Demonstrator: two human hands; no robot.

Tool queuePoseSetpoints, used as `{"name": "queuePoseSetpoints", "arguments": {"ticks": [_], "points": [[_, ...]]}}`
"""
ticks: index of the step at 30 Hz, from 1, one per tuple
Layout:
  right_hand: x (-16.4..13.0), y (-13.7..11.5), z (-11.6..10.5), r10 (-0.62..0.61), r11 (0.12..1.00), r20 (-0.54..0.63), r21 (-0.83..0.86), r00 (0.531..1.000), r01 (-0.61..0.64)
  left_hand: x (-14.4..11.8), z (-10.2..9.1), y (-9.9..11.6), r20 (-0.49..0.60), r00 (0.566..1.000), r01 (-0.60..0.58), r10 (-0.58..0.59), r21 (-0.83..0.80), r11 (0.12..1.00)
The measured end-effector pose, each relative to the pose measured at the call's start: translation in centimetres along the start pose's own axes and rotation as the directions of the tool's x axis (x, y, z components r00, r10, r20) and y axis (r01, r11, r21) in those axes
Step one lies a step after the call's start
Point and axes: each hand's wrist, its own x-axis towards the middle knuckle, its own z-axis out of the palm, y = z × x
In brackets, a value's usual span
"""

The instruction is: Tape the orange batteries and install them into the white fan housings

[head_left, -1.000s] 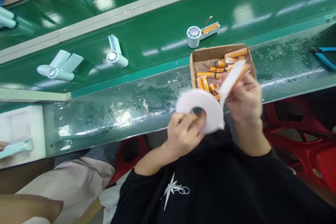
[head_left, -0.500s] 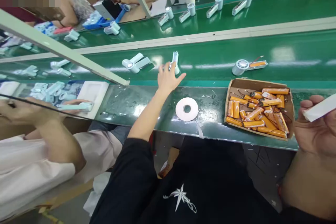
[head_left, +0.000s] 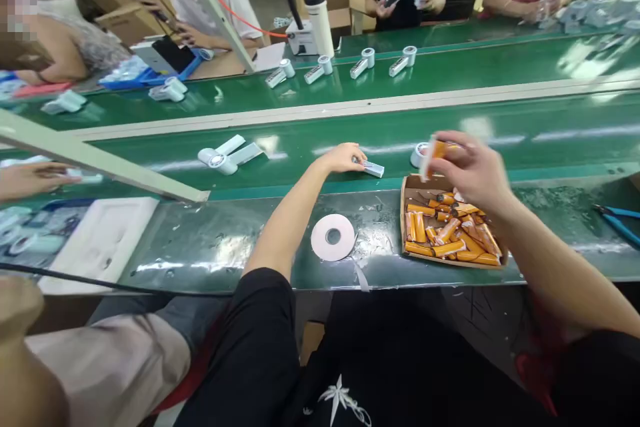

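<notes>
My left hand (head_left: 344,157) is closed around the round end of a pale blue handheld fan (head_left: 374,169) on the green belt. The fan's open handle points right, and its head is mostly hidden by my fingers. My right hand (head_left: 473,167) pinches an orange battery (head_left: 439,149) with a white face, held above the cardboard box (head_left: 405,213). Orange batteries (head_left: 467,243) with dark wires fill that box. Just behind my right hand, another fan (head_left: 419,155) is partly covered. A roll of white tape (head_left: 320,240) lies flat before me, its loose end over the bench edge.
Opened fan pieces (head_left: 225,163) lie on the near belt to the left. Several fans (head_left: 360,67) stand along the far belt. A slanted metal post (head_left: 100,153) crosses at left, beside a co-worker's white foam tray (head_left: 113,233). Blue-handled pliers (head_left: 623,223) rest at far right.
My left hand has closed on the fan and turned it, drawing it nearer and rightward. My right hand has swung in from the far right to above the battery box. The view has shifted right.
</notes>
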Motion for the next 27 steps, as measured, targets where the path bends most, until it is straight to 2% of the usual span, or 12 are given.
{"name": "queuePoseSetpoints", "arguments": {"ticks": [2, 4, 7, 9, 11, 13, 20, 24, 27], "points": [[3.3, 1.7, 2.8, 0.025, 0.987, 0.185, -0.160, 0.982, 0.005, 0.2, 0.1, -0.4, -0.046, 0.998, 0.036, -0.040, -0.082, 0.996], [5.9, 3.1, 5.4, 0.058, 0.942, 0.313, -0.331, 0.948, 0.051, 0.2, 0.5, -0.5, -0.113, 0.987, 0.095, -0.112, -0.143, 0.985], [8.3, 4.2, 8.5, 0.104, 0.801, 0.437, -0.570, 0.894, 0.185, 0.3, 1.3, -0.2, -0.187, 0.963, 0.155, -0.193, -0.197, 0.968], [9.1, 4.3, 9.6, 0.160, 0.674, 0.501, -0.685, 0.851, 0.277, 0.6, 1.7, 0.1, -0.210, 0.952, 0.176, -0.222, -0.216, 0.960], [9.5, 4.4, 9.9, 0.215, 0.580, 0.527, -0.746, 0.822, 0.327, 1.0, 2.0, 0.4, -0.220, 0.945, 0.191, -0.241, -0.225, 0.955], [9.6, 4.4, 9.9, 0.251, 0.534, 0.528, -0.775, 0.811, 0.339, 1.5, 2.1, 0.5, -0.223, 0.941, 0.203, -0.255, -0.229, 0.952], [9.9, 5.2, 10.1, 0.377, 0.451, 0.528, -0.822, 0.761, 0.346, 2.7, 2.2, 1.3, -0.224, 0.932, 0.237, -0.286, -0.222, 0.946], [10.2, 5.2, 11.4, 0.440, 0.424, 0.537, -0.831, 0.720, 0.360, 2.5, 2.1, 2.5, -0.233, 0.926, 0.248, -0.296, -0.215, 0.945], [10.8, 4.6, 12.4, 0.473, 0.402, 0.520, -0.845, 0.711, 0.351, 2.5, 2.0, 3.7, -0.252, 0.913, 0.271, -0.320, -0.209, 0.940]]}}
